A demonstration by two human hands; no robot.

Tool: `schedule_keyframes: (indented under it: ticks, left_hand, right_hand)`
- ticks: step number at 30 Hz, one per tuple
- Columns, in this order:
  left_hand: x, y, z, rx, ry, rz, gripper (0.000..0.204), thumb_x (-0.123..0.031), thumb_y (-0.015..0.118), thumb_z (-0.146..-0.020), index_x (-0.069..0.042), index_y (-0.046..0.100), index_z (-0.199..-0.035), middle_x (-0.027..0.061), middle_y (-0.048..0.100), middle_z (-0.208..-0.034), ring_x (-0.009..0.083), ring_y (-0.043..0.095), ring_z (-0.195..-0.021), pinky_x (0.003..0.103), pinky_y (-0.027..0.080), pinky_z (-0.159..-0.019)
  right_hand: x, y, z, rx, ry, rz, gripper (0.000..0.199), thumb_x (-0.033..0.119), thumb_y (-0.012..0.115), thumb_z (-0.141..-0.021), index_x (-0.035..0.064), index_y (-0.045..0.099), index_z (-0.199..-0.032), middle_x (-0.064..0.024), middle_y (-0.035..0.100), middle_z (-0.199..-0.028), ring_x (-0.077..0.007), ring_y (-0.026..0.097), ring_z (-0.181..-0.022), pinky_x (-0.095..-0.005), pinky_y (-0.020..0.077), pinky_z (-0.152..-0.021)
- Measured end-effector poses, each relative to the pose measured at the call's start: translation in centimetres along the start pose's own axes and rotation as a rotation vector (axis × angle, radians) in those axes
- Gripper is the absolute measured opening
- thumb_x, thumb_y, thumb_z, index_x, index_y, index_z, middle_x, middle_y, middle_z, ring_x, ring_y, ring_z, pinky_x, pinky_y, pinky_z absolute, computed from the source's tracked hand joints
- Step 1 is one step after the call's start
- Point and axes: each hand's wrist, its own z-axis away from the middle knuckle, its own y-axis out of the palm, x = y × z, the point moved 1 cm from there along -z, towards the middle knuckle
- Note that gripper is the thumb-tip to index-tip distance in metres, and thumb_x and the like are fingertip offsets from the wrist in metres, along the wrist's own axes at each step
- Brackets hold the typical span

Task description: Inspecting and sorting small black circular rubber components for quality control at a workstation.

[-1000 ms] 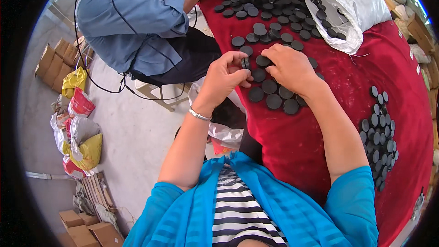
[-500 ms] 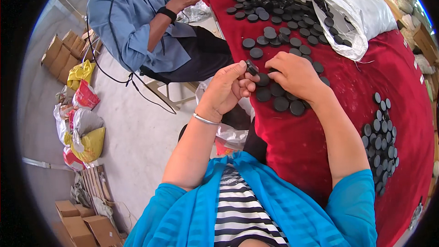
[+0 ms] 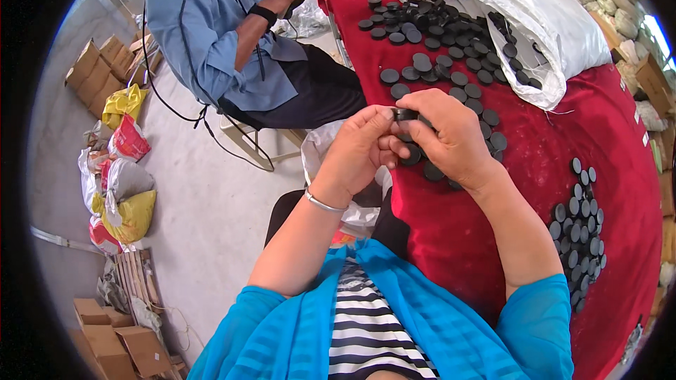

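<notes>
My left hand and my right hand meet over the near edge of a red-covered table. Together they pinch a small stack of black round discs, the fingertips closed on it from both sides. More black discs lie loose on the red cloth just beyond my hands. A silver bangle sits on my left wrist.
A white sack spills black discs at the table's far side. Another pile of discs lies at the right. A person in a blue shirt sits at the far left of the table, hands on discs. Bags and cardboard boxes line the floor at left.
My hands have come a little nearer to me along the table edge, still pressed together on the discs. The view has shifted, showing more of the seated person.
</notes>
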Motion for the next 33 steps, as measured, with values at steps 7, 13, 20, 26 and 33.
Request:
schedule_keyframes:
  ticks: [7, 13, 20, 26, 33]
  left_hand:
    - [-0.7, 1.9, 0.8, -0.126, 0.441, -0.594, 0.023, -0.009, 0.057, -0.094, -0.001, 0.055, -0.116, 0.0056, 0.063, -0.091, 0.0095, 0.062, -0.069, 0.020, 0.048, -0.052]
    - [-0.8, 1.3, 0.5, -0.187, 0.709, -0.936, 0.020, -0.001, 0.062, -0.087, -0.001, 0.059, -0.107, 0.0043, 0.060, -0.086, 0.0087, 0.059, -0.068, 0.021, 0.046, -0.055]
    - [-1.9, 2.9, 1.8, -0.187, 0.787, -0.993, 0.021, 0.002, 0.067, -0.079, -0.001, 0.062, -0.099, 0.0083, 0.061, -0.086, 0.0159, 0.062, -0.071, 0.026, 0.048, -0.059]
    - [-2.4, 4.4, 2.7, -0.180, 0.870, -0.995, 0.017, 0.003, 0.066, -0.077, 0.000, 0.062, -0.094, 0.0107, 0.062, -0.084, 0.0196, 0.061, -0.070, 0.027, 0.048, -0.059]
    - [-2.5, 5.1, 4.2, -0.220, 0.847, -0.893, 0.012, 0.003, 0.065, -0.079, 0.001, 0.061, -0.090, 0.0100, 0.060, -0.079, 0.0177, 0.060, -0.067, 0.027, 0.046, -0.058]
  right_hand:
    - [-0.2, -0.7, -0.3, -0.084, 0.066, -0.291, 0.026, 0.003, 0.067, -0.078, 0.0008, 0.065, -0.104, -0.0122, 0.065, -0.098, -0.0251, 0.063, -0.092, -0.0329, 0.0490, -0.080]
    - [0.4, -0.9, -0.4, -0.061, 0.094, -0.355, 0.025, 0.005, 0.067, -0.080, 0.0007, 0.065, -0.104, -0.0110, 0.064, -0.095, -0.0225, 0.061, -0.088, -0.0313, 0.0481, -0.078]
    - [2.0, -1.5, -0.4, -0.057, 0.118, -0.393, 0.022, 0.011, 0.069, -0.082, 0.0010, 0.065, -0.101, -0.0094, 0.063, -0.091, -0.0193, 0.060, -0.082, -0.0293, 0.0475, -0.073]
    - [2.9, -1.8, -0.5, -0.122, -0.022, -0.344, 0.018, 0.011, 0.069, -0.083, 0.0014, 0.065, -0.097, -0.0088, 0.062, -0.085, -0.0188, 0.059, -0.076, -0.0286, 0.0472, -0.069]
    - [5.5, -2.6, -0.8, -0.083, 0.054, -0.373, 0.012, 0.007, 0.067, -0.083, 0.0008, 0.065, -0.094, -0.0075, 0.060, -0.077, -0.0143, 0.057, -0.066, -0.0256, 0.0449, -0.061]
